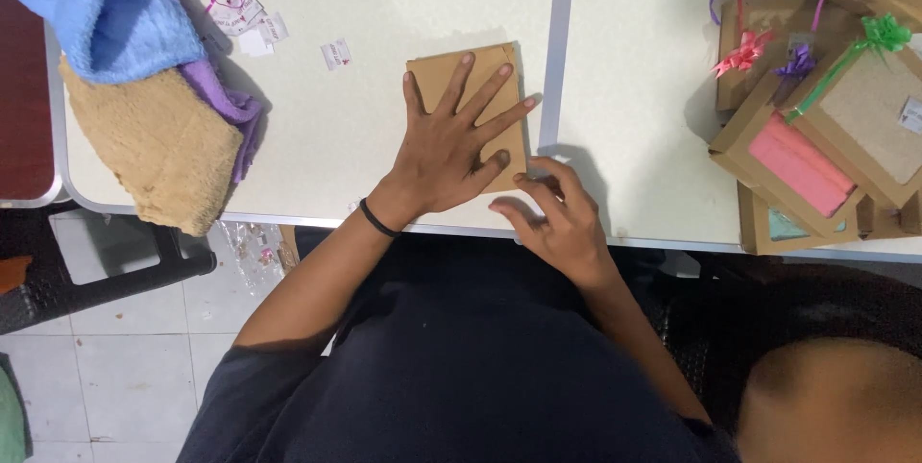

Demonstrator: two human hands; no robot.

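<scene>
Blue, tan and purple towels [144, 88] lie heaped at the upper left of the frame on the white bench [384, 2]. At centre lies a flat brown cardboard piece [499, 64] — the left hand [447, 151] presses it down with fingers spread wide, while the right hand [557, 218] pinches its lower right corner at the bench edge. At the upper right — brown gift boxes [826, 108] with ribbon bows.

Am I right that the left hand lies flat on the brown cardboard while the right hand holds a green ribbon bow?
Not quite. The head view shows the left hand flat on the cardboard, but the right hand pinches the cardboard's near corner. The green bow sits on a box at the right.
</scene>
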